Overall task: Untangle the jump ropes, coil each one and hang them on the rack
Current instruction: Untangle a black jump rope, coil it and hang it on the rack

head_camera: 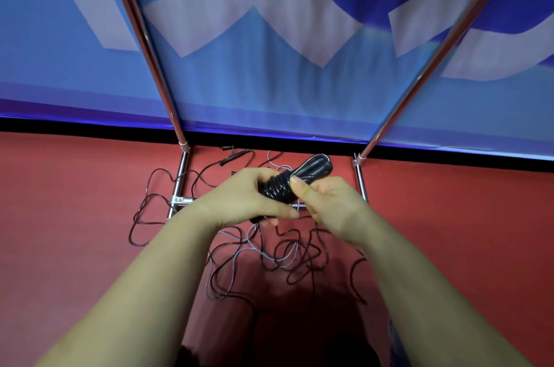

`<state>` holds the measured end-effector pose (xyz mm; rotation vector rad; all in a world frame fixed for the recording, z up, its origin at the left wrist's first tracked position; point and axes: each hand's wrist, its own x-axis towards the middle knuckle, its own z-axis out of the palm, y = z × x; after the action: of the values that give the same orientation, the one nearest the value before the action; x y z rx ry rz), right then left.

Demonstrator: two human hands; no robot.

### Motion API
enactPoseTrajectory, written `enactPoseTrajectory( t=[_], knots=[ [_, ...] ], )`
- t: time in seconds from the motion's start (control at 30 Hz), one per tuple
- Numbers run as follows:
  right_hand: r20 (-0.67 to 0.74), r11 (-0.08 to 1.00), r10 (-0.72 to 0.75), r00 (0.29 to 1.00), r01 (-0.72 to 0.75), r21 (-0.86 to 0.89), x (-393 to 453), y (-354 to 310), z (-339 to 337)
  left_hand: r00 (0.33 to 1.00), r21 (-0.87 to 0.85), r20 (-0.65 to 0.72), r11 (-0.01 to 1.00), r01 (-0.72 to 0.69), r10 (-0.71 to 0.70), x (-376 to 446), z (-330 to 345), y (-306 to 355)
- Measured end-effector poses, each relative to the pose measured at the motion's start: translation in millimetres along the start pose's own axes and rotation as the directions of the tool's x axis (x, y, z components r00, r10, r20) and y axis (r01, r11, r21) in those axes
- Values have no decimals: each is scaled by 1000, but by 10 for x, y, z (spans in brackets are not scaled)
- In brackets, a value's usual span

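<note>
The left hand [248, 196] is gripping the coiled black jump rope [287, 181] around its wound middle, fingers curled over the tight wraps, while the right hand [325, 202] is pinching the same bundle from the right, thumb pressing on top. The looped end is poking out toward the far side, held up above the floor. It looks light and springy, a thin slick cord likely to uncoil if the wraps slip, so holding at the wrapped waist seems wisest. Below, on the red floor [75, 217], the tangled ropes [287, 255] are lying in loose black and grey loops, soft and snag-prone. Beyond them the rack [180, 181] is standing, its chrome posts rising against the blue banner [269, 91].
</note>
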<state>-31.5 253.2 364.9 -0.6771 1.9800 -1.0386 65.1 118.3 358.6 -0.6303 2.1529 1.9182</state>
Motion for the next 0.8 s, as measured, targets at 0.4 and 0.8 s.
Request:
enactPoseTrajectory(
  t=[0.4, 0.8],
  knots=[
    [-269, 999, -28, 963, 32, 10, 69, 62, 116, 907, 322, -348, 939, -121, 237, 157, 140, -142],
    [-53, 999, 27, 998, -29, -37, 80, 83, -17, 880, 84, -468, 995, -52, 85, 182, 23, -137]
  ],
)
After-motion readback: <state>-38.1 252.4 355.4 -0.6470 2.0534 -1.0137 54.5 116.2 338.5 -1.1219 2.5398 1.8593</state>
